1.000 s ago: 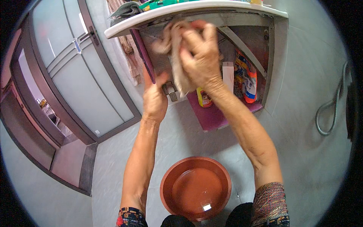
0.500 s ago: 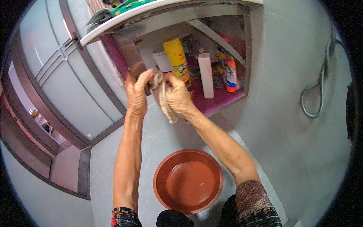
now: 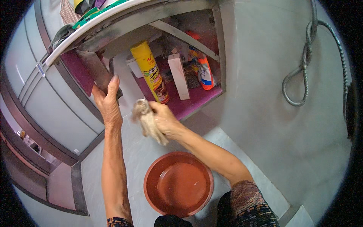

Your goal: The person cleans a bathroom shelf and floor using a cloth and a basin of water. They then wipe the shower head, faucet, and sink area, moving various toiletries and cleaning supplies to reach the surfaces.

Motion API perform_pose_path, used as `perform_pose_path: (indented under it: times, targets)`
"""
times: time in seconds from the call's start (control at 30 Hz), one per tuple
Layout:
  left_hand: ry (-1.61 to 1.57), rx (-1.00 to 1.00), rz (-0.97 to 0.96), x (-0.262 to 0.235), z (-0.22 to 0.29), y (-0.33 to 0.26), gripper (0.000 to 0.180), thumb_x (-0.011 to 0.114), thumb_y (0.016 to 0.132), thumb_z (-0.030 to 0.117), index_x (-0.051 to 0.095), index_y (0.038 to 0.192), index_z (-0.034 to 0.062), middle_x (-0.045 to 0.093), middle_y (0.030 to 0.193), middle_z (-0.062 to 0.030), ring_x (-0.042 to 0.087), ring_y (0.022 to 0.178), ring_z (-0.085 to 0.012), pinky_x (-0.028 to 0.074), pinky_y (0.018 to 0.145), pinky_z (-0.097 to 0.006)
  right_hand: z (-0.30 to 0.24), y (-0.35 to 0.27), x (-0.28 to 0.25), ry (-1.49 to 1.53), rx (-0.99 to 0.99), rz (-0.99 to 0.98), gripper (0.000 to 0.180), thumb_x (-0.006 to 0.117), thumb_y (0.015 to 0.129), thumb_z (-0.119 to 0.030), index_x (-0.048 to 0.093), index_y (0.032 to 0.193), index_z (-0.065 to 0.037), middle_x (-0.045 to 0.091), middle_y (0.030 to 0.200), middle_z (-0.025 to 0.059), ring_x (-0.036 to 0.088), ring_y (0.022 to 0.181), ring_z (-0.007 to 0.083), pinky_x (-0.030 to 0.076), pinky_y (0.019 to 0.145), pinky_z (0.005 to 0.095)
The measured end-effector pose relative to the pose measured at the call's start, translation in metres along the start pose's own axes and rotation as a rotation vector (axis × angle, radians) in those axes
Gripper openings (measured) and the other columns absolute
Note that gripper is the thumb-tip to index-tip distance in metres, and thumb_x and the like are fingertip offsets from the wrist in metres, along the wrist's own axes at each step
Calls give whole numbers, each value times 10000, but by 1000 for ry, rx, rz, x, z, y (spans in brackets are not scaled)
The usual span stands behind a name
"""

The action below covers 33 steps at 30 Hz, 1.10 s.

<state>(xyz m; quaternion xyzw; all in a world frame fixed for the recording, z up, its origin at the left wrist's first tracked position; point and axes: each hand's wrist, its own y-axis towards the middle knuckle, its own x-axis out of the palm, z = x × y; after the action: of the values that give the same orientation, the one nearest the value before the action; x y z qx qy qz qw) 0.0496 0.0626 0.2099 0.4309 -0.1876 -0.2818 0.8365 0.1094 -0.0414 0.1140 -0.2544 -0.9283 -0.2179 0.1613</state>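
My right hand (image 3: 163,120) is closed around a crumpled beige cloth (image 3: 148,120), which hangs over the floor, short of the cabinet. My left hand (image 3: 107,99) is raised at the left side of the cabinet. Its fingers curl round the lower end of the purple and grey side panel (image 3: 77,68), with the thumb pointing up; part of the fingers is hidden. Right of that hand, on the purple cabinet floor (image 3: 194,99), stand a yellow spray can (image 3: 150,72), a tall pale box (image 3: 178,77) and a white tub (image 3: 134,66).
A reddish-brown basin (image 3: 151,189) sits on the grey tiled floor below my arms. An orange and blue packet (image 3: 205,73) is at the cabinet's right. Cloths (image 3: 94,15) lie on the countertop. A metal hose (image 3: 305,68) hangs on the right wall; a glass-panelled door (image 3: 53,102) is at left.
My hands have moved apart. The right drew the cloth down and away from the panel, while the left stays up by it. The view has shifted, so the cabinet appears further left.
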Motion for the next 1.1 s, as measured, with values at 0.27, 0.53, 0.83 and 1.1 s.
perform_pose_path:
  times: [0.27, 0.53, 0.83, 1.1]
  targets:
    - [-21, 19, 56, -7, -9, 0, 492, 647, 821, 229, 432, 1174, -39, 517, 1093, -95, 499, 980, -177, 386, 898, -316, -157, -1, -147, -1456, -1154, 1017, 311, 485, 775, 5, 545, 1077, -37, 510, 1042, 198, 535, 924, 369, 440, 823, 435]
    - [-39, 70, 4, -14, -14, 3, 376, 582, 870, 181, 448, 1186, 26, 552, 1076, -63, 549, 943, -147, 431, 822, -284, -118, -3, -256, -2660, -939, 880, 340, 507, 793, -193, 538, 1128, -139, 457, 1303, 43, 431, 1167, 252, 253, 1042, 426]
    - [-38, 59, -30, -18, -13, 5, 368, 601, 860, 179, 437, 1152, 26, 574, 1031, -77, 569, 925, -159, 440, 824, -292, 9, -66, -307, -2855, -427, 529, 496, 444, 833, -284, 439, 1303, -128, 400, 1344, 62, 384, 1213, 233, 168, 1112, 426]
    - [-28, 50, -64, -30, -31, 12, 369, 624, 848, 199, 459, 1140, 46, 578, 1015, -74, 572, 926, -158, 461, 781, -291, 81, -158, -344, -3061, -5, -316, 541, 423, 874, -276, 351, 1377, -91, 368, 1380, 81, 298, 1308, 260, 144, 1125, 429]
